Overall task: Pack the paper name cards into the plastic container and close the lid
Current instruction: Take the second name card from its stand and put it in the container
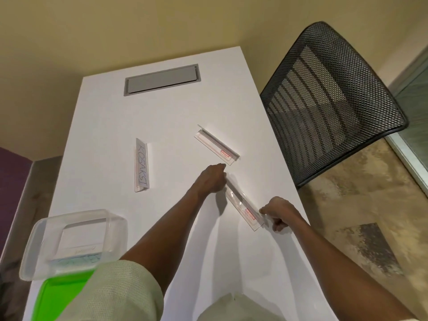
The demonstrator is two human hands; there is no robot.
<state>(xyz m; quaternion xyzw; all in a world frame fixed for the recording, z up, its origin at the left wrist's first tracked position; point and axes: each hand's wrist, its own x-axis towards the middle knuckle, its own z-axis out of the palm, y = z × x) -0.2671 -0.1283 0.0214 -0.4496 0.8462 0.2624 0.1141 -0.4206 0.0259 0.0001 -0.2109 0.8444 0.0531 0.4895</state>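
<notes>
A clear acrylic name-card holder [243,203] lies slanted on the white table [162,117], near its right edge. My left hand [212,179] pinches its far end and my right hand [279,213] pinches its near end. A second clear holder [216,144] lies just beyond, with no paper showing in it. Further left stands a holder with a handwritten paper card [141,164]. The clear plastic container [74,242] sits open at the near left corner with at least one paper card lying inside. Its green lid [62,295] lies in front, partly hidden by my left sleeve.
A grey cable hatch [162,79] is set into the far end of the table. A black mesh office chair [328,100] stands close to the table's right side. Walls close off the far side and the left.
</notes>
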